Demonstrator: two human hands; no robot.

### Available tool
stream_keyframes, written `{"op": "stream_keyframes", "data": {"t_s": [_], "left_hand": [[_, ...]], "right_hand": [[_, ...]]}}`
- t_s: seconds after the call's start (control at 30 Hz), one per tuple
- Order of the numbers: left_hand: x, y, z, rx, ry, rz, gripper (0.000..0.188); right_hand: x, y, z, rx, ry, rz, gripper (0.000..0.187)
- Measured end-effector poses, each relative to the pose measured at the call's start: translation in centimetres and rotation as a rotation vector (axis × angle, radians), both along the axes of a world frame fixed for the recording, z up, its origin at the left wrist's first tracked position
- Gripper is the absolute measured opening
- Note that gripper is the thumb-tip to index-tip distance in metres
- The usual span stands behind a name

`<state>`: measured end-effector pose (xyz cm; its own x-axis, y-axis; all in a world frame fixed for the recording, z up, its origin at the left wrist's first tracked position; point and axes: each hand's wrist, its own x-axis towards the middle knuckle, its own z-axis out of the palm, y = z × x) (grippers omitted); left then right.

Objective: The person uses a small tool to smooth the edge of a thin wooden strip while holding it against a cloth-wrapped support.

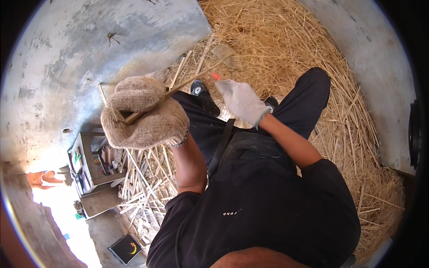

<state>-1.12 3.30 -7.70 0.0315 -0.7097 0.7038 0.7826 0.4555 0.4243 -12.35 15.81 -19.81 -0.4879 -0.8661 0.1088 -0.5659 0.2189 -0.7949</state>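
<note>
My left hand (145, 111), in a thick brown knitted glove, is closed around a thin bamboo-like strip (190, 80). The strip slants up and to the right from the glove over the straw. A second thin length (103, 94) sticks out at the glove's left side; whether it belongs to the same strip I cannot tell. My right hand (242, 100), in a pale glove, is closed in front of my knees, a little apart from the strip. A small red piece (216, 76) pokes out beyond its fingers; the rest of that thing is hidden in the grip.
A deep heap of straw-like shavings (286, 40) spreads ahead and to the right, against grey walls (80, 49). Pale split strips (143, 178) lie at my left. Beside them stands a wooden shelf box (96, 156) with small items. A dark flat object (125, 249) lies at lower left.
</note>
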Motion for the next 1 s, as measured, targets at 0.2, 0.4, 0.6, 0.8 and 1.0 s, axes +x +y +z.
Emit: {"op": "stream_keyframes", "data": {"t_s": [0.2,0.4,0.6,0.8,1.0], "left_hand": [[-0.3,0.9,-0.5,-0.099,-0.038,0.093,0.048],[-0.2,0.9,-0.9,-0.125,-0.064,0.122,0.048],[0.5,0.3,-0.7,-0.126,-0.078,0.148,0.049],[-0.1,1.1,-0.8,-0.145,-0.07,0.155,0.049],[0.1,1.3,-1.6,-0.168,-0.096,0.169,0.05]], "right_hand": [[-2.2,0.8,-1.3,-0.069,-0.126,-0.059,0.043],[4.1,4.0,7.5,-0.318,-0.32,0.08,0.038],[3.8,1.7,1.4,-0.155,-0.221,-0.073,0.025],[-3.5,-1.3,-6.9,0.197,-0.136,-0.179,0.05],[3.0,4.3,6.6,-0.346,-0.451,0.199,0.012]]}}
